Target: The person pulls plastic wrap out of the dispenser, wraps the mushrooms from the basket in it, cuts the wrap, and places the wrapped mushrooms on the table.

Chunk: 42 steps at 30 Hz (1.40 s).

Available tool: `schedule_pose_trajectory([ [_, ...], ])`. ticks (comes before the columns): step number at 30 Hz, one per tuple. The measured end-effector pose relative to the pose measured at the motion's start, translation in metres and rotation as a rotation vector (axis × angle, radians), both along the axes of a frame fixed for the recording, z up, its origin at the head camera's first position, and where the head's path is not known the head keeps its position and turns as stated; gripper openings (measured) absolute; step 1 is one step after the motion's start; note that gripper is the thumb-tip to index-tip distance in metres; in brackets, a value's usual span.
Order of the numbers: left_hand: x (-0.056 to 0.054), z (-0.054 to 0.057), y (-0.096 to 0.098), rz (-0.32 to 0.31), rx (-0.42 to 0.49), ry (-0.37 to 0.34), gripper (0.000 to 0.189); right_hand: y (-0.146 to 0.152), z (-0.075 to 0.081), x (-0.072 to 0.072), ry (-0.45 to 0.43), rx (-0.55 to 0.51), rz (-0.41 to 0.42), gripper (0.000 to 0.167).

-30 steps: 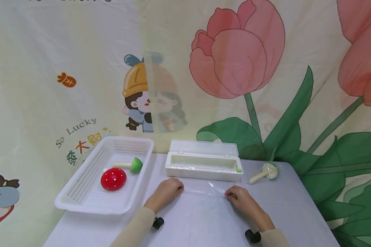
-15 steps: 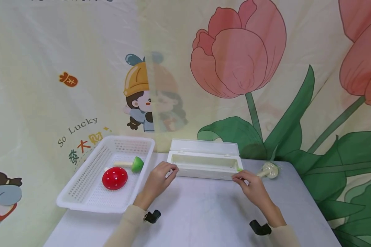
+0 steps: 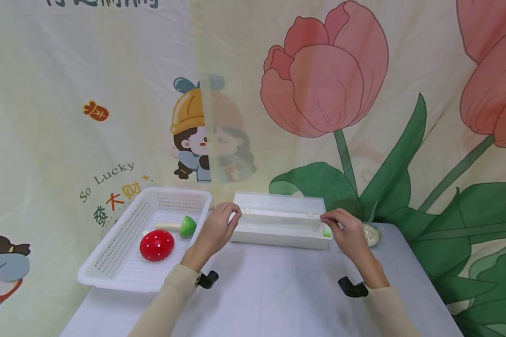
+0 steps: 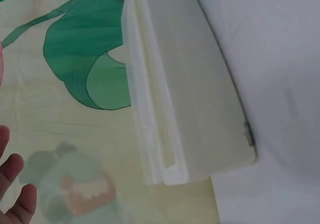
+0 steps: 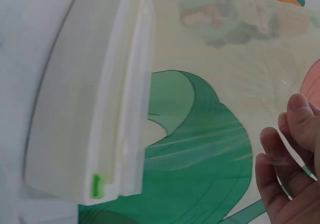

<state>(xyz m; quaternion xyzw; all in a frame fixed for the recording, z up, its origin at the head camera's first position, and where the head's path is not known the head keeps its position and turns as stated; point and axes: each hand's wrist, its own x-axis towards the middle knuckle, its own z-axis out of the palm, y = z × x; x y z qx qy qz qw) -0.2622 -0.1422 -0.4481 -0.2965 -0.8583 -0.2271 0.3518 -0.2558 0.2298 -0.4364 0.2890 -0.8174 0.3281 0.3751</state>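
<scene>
Between my two hands hangs a sheet of clear cling film [image 5: 210, 139], faint in the right wrist view and hard to make out in the head view. My left hand [image 3: 216, 229] pinches its left side above the left end of a white dispenser box [image 3: 278, 237]. At the other end, my right hand [image 3: 349, 232] pinches the film with thumb and fingers. The box's lid [image 3: 280, 201] stands raised at the back, and a green piece [image 5: 98, 185] sits at its right end. In the left wrist view, only some fingertips [image 4: 27, 196] show at the left edge.
On the left stands a white slotted basket [image 3: 105, 262] with a red white-dotted mushroom toy [image 3: 157, 245] and a green-capped one [image 3: 188, 226]. Behind my right hand, a pale film-wrapped mushroom shape [image 3: 371, 235] is partly hidden. A printed cloth [image 3: 236, 47] hangs behind the table.
Both hands have risen and moved away from me, from the tabletop in front of the box to above it, bringing the film along. The box and basket stay put.
</scene>
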Motion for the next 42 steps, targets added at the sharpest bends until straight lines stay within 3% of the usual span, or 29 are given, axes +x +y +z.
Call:
schedule_pose_trajectory([
  [6,-0.002,0.025,0.004,-0.034,0.059,0.012,0.011,-0.004,0.023,-0.005,0.101,-0.081,0.027,0.022],
  [10,-0.001,0.038,0.006,-0.064,0.079,0.040,0.012,-0.004,0.036,-0.003,0.120,-0.110,0.029,0.019],
  [19,0.002,0.053,0.009,-0.124,0.144,0.037,0.010,-0.002,0.046,0.002,0.117,-0.096,0.028,0.023],
  [22,0.002,0.054,0.011,-0.165,0.178,-0.004,0.007,-0.001,0.047,0.004,0.117,-0.098,0.024,0.021],
  [28,0.006,0.051,0.014,-0.284,0.257,-0.233,0.006,0.000,0.050,0.010,0.090,-0.111,0.057,0.023],
  [31,0.009,0.048,0.015,-0.350,0.302,-0.308,0.005,0.001,0.049,0.015,0.069,-0.096,0.077,0.026],
  [38,0.022,0.033,0.015,-0.524,0.402,-0.329,0.002,0.007,0.044,0.033,0.016,-0.028,0.114,0.031],
  [42,0.032,0.027,0.010,-0.532,0.396,-0.347,0.011,0.012,0.041,0.044,-0.021,0.000,0.151,0.035],
])
